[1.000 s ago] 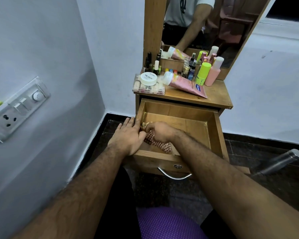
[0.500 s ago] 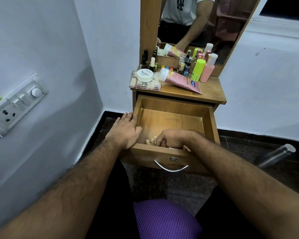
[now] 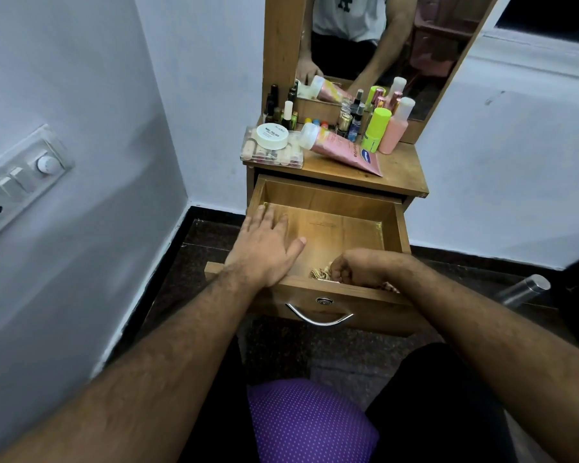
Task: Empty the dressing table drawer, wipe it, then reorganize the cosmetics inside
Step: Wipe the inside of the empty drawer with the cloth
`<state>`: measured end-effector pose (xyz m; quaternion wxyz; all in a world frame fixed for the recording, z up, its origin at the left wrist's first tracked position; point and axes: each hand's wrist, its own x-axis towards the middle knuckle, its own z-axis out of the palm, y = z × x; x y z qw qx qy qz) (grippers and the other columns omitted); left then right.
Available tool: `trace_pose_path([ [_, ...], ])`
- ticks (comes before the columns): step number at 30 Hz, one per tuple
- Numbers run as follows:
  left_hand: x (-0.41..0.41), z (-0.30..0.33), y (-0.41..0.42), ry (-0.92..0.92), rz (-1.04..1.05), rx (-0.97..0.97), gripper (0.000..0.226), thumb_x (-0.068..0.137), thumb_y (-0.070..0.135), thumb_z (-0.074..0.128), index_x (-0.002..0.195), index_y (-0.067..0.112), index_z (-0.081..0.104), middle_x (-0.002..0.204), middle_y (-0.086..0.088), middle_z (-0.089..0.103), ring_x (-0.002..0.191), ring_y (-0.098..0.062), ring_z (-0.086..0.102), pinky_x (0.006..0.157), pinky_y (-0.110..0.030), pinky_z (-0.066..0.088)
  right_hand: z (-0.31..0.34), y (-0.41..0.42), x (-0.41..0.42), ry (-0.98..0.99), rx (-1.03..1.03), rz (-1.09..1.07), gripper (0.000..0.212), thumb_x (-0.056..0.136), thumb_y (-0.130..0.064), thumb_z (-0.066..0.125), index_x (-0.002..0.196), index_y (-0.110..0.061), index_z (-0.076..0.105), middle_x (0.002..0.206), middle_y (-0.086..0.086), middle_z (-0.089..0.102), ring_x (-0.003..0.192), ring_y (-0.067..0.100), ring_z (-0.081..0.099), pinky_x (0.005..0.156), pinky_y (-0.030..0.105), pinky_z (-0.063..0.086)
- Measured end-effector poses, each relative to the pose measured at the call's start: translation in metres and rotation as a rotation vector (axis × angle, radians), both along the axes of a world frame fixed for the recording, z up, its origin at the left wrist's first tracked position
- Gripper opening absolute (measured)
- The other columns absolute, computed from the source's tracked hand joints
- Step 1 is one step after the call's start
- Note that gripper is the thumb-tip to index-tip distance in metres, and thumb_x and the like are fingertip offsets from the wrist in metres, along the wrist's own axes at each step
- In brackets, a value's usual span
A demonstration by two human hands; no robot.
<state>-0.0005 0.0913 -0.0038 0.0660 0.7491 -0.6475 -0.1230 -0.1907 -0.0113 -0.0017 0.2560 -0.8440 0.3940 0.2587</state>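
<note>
Wooden dressing table (image 3: 402, 175) under cosmetics: pink tube (image 3: 345, 149), clear case (image 3: 272, 156).

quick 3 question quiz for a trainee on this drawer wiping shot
1. True or false: the open wooden drawer holds cosmetics.
2. Which hand grips the crumpled beige cloth? A left B right
3. What lies on the clear plastic nail polish box?

Key:
1. False; only the cloth is visible inside.
2. B; the right hand grips it near the front wall, while the left hand rests flat at the left wall.
3. A round white jar.
</note>
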Motion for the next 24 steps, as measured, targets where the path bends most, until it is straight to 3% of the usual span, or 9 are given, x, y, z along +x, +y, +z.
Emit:
trace_pose_path([
  [5, 0.001, -0.001, 0.000, 0.004, 0.022, 0.007, 0.080, 0.096, 0.069, 0.013, 0.158, 0.020, 0.011, 0.165, -0.007, -0.004, 0.152, -0.021, -0.010, 0.123, -0.039, -0.005, 0.000, -0.021, -0.006, 0.101, -0.194, -0.028, 0.021, 0.089, -0.002, 0.056, 0.095, -0.021, 0.063, 0.108, -0.006, 0.058, 0.102, 0.015, 0.054, 0.076, 0.027, 0.049],
  [9, 0.000, -0.004, 0.000, -0.014, 0.013, 0.019, 0.080, 0.095, 0.070, 0.011, 0.158, 0.020, 0.012, 0.166, -0.008, -0.003, 0.152, -0.021, -0.010, 0.123, -0.039, -0.005, -0.003, -0.046, -0.002, 0.036, -0.345, -0.122, 0.020, 0.093, -0.007, 0.055, 0.103, -0.024, 0.058, 0.114, 0.003, 0.059, 0.100, 0.020, 0.055, 0.081, 0.029, 0.049],
  [11, 0.001, -0.004, -0.001, -0.027, 0.007, 0.024, 0.080, 0.095, 0.070, 0.012, 0.158, 0.021, 0.012, 0.166, -0.008, -0.002, 0.152, -0.021, -0.009, 0.123, -0.040, -0.005, -0.007, -0.058, 0.001, -0.038, -0.402, -0.179, 0.021, 0.093, -0.011, 0.057, 0.108, -0.024, 0.061, 0.122, 0.005, 0.061, 0.110, 0.024, 0.059, 0.085, 0.032, 0.049],
  [13, 0.001, -0.005, -0.002, -0.023, 0.009, 0.031, 0.080, 0.095, 0.070, 0.013, 0.158, 0.020, 0.012, 0.166, -0.008, -0.002, 0.152, -0.021, -0.009, 0.124, -0.040, -0.004, -0.012, -0.072, 0.003, -0.084, -0.446, -0.213, 0.034, 0.092, -0.014, 0.058, 0.124, -0.023, 0.060, 0.129, 0.006, 0.061, 0.116, 0.026, 0.059, 0.092, 0.035, 0.051],
  [18, 0.001, -0.005, -0.003, -0.017, 0.010, 0.060, 0.080, 0.095, 0.070, 0.015, 0.158, 0.021, 0.012, 0.166, -0.007, -0.002, 0.152, -0.020, -0.009, 0.123, -0.040, -0.005, -0.011, -0.078, 0.003, -0.101, -0.479, -0.300, 0.039, 0.089, -0.012, 0.064, 0.127, -0.023, 0.064, 0.125, 0.004, 0.065, 0.114, 0.023, 0.062, 0.094, 0.037, 0.054],
  [24, 0.001, -0.003, -0.002, -0.008, 0.021, 0.056, 0.079, 0.095, 0.069, 0.016, 0.158, 0.021, 0.014, 0.166, -0.007, -0.001, 0.152, -0.020, -0.008, 0.123, -0.039, -0.004, -0.009, -0.048, 0.005, -0.006, -0.571, -0.346, 0.029, 0.095, -0.005, 0.055, 0.123, -0.004, 0.062, 0.126, 0.015, 0.063, 0.115, 0.029, 0.062, 0.095, 0.035, 0.051],
])
